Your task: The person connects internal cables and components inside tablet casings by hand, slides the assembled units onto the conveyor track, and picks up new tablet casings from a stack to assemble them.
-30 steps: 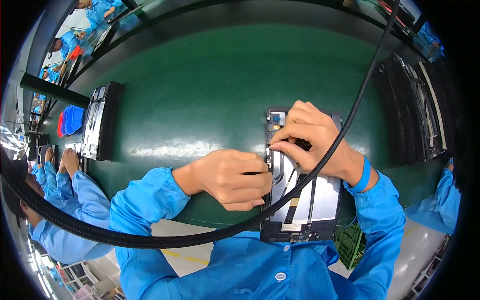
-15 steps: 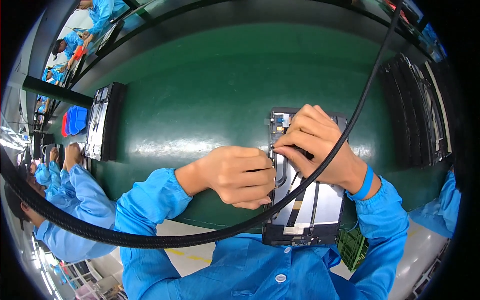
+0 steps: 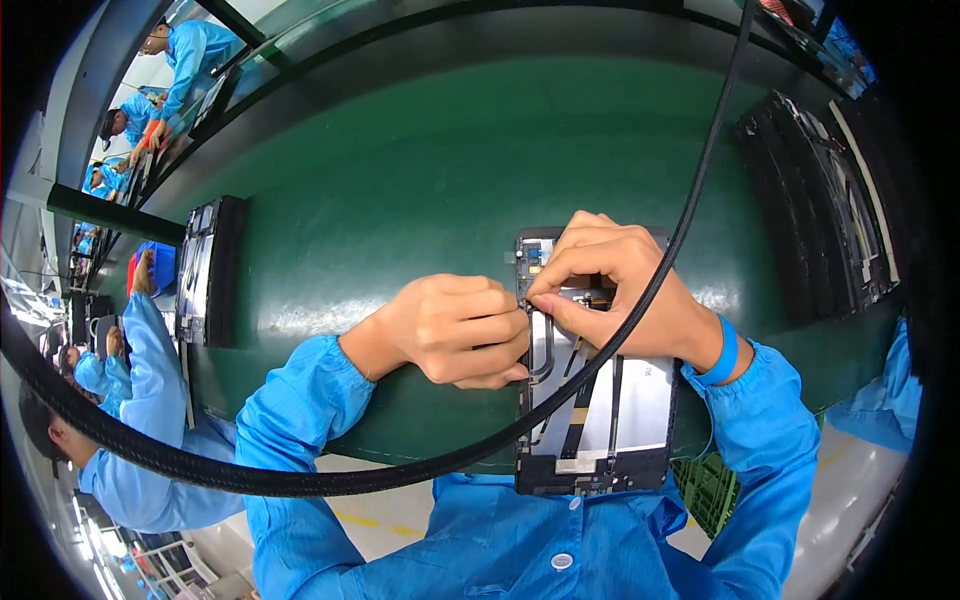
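An opened tablet (image 3: 640,420) lies at the table's near edge, its bottom end toward my body. Its inside shows silver battery panels, dark flat cables and small circuit parts. My right hand (image 3: 622,285) reaches across its upper half, thumb and forefinger pinched together at the left inner edge. Whatever sits in that pinch is too small to make out. Curled closed, my left hand (image 3: 455,330) rests against the tablet's left edge, its fingertips mostly hidden. A blue band (image 3: 725,350) circles my right wrist.
A thick black braided cable (image 3: 400,482) crosses the view in front of the tablet. Stacks of similar tablet parts stand at the left (image 3: 205,270) and right (image 3: 815,210) of the green table (image 3: 400,180). Blue bins (image 3: 158,262) and co-workers are at the left; a green crate (image 3: 705,490) is below.
The tablet and both my hands appear slightly farther left, while the view has also shifted. My right hand keeps its pinch. At the left, a co-worker's hand has risen to the blue bins.
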`<state>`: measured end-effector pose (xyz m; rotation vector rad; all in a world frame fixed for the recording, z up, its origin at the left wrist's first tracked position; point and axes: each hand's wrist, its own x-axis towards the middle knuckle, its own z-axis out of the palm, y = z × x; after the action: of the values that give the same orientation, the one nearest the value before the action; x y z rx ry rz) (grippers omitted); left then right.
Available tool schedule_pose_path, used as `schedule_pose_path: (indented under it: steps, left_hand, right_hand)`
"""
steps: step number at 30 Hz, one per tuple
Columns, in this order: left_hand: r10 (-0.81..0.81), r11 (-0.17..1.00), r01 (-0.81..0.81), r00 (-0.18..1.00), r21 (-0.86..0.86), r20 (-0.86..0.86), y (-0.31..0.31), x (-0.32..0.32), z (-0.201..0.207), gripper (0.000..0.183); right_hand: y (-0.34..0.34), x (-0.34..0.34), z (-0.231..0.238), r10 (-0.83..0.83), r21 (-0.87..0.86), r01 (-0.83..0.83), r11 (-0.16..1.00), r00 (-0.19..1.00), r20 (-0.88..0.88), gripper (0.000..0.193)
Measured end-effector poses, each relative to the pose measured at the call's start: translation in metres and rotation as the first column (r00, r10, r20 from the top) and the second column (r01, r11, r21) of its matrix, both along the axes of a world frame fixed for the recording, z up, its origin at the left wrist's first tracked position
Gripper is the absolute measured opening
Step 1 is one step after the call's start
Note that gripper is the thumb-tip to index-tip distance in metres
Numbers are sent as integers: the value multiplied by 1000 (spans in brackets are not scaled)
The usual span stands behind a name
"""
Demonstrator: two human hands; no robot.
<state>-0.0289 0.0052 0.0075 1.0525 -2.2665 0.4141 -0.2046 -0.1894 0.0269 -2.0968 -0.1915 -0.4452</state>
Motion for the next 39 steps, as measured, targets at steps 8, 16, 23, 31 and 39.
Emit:
schedule_pose_path:
  steps: [8, 16, 23, 31, 39]
  left_hand:
    - [45, 998, -44, 999, 33, -19, -3, 8, 6, 25]
    - [121, 985, -98, 978, 139, -172, 8, 3, 0, 28]
    - [111, 987, -87, 977, 135, -183, 7, 4, -5, 31]
    - [163, 976, -137, 976, 170, -146, 9, -5, -4, 29]
    - [239, 948, -186, 951, 258, -194, 11, -3, 11, 33]
  right_hand:
    - [-2, 4, -4, 26, -23, -26, 999, 999, 21, 16]
    - [2, 4, -1, -19, -23, 18, 1000, 999, -42, 35]
    - [5, 4, 2, -28, -86, 24, 996, 999, -45, 32]
    - [3, 3, -5, -37, -56, 36, 998, 999, -10, 30]
    - [8, 4, -7, -86, -139, 118, 983, 972, 221, 42]
